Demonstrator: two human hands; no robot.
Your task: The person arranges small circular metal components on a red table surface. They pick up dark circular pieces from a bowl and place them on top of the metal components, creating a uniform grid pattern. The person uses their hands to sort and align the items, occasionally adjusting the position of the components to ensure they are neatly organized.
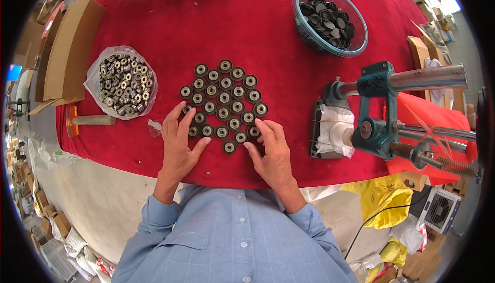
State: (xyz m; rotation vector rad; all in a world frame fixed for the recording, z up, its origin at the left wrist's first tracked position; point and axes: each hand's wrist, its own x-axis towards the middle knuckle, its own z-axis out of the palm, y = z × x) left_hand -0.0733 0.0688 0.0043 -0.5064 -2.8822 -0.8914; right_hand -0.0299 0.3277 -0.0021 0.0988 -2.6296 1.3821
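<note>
Several black round wheels point(224, 98), each with a metal bearing in its centre, lie flat in a tight cluster on the red cloth point(206, 35). At the cluster's lower left edge is my left hand point(177, 141), its fingers apart and the fingertips against or over the outer wheels. My right hand point(273, 154) rests at the lower right edge, index finger and thumb spread beside a wheel point(253, 131). Neither hand lifts anything. The fingers partly cover a wheel or two on the left side.
A plastic bag of small metal bearings point(125, 83) lies left, near a hammer point(93, 120) and a cardboard box point(72, 51). A clear bowl of black caps point(330, 22) stands at the far right. A green hand press point(379, 113) stands on the right.
</note>
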